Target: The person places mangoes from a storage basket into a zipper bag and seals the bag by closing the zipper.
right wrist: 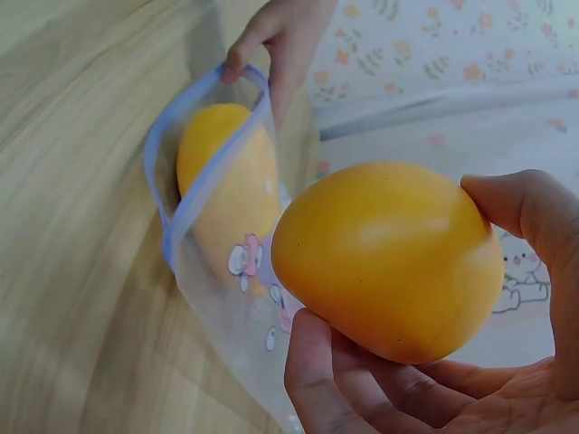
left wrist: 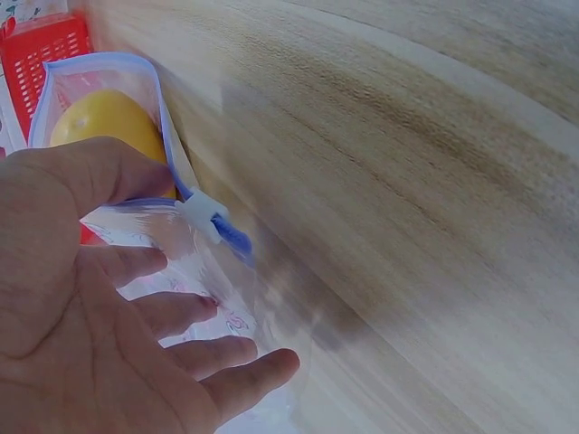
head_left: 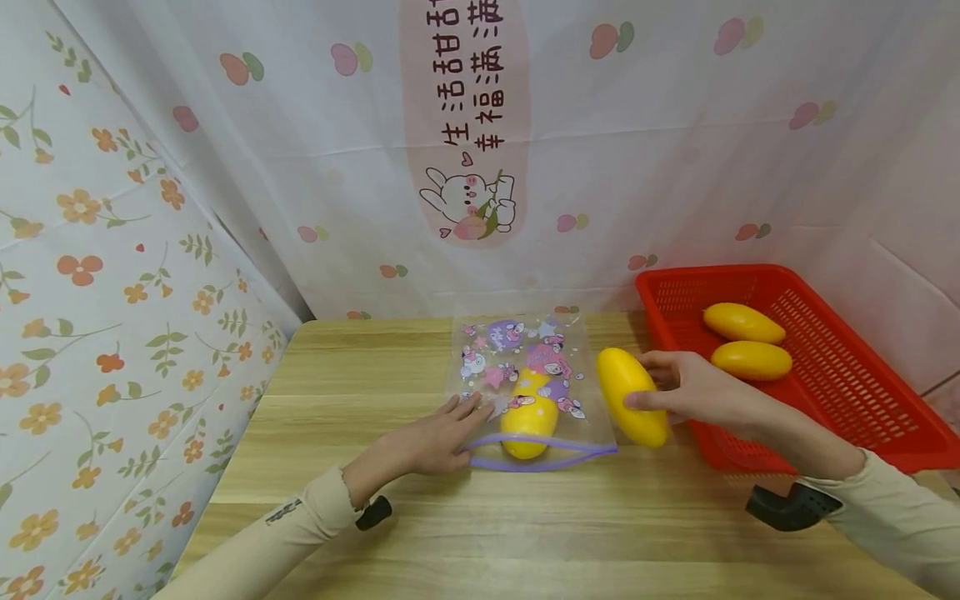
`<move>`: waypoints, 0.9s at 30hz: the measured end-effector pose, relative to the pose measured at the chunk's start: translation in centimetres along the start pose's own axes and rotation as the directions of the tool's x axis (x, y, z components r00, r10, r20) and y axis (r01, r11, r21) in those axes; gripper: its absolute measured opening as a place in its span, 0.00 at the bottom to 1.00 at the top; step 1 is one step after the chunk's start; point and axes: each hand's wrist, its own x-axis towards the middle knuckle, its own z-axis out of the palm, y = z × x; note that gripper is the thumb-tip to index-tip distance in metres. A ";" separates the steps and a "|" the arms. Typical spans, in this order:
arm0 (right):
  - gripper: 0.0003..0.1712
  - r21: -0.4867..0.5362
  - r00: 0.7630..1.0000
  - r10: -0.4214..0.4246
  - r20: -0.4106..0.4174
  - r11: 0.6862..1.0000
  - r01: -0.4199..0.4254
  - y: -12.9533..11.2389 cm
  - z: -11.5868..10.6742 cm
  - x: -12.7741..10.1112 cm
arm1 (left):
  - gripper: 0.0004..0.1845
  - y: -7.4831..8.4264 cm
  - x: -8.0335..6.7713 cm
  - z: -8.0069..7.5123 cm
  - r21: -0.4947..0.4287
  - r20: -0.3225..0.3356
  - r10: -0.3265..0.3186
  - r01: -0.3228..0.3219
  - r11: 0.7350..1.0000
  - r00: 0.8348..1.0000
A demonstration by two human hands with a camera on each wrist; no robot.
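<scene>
one yellow fruit is gripped by the right hand; left hand has fingers spread, so the soft bag could slip if bumped.

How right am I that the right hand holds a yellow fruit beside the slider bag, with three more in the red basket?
Only the count is off: the head view shows two yellow fruits in the red basket, not three. The rest holds.

A cloth-screened nook, room type unclear: rabbit-print curtain at twelve o'clock, floral curtain at nine, wood-grain counter between.
</scene>
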 end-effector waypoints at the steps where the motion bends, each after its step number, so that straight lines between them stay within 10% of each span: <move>1: 0.46 -0.002 1.000 0.001 0.002 1.000 -0.001 0.0 0.1 0.1 | 0.40 0.0 0.0 0.0 0.002 0.000 0.000 0.000 1.000 1.000; 27: 0.41 0.145 0.986 0.081 0.146 0.984 -0.103 1.6 3.6 1.1 | 0.40 0.1 -0.1 0.0 -0.010 0.003 -0.007 0.007 1.000 1.000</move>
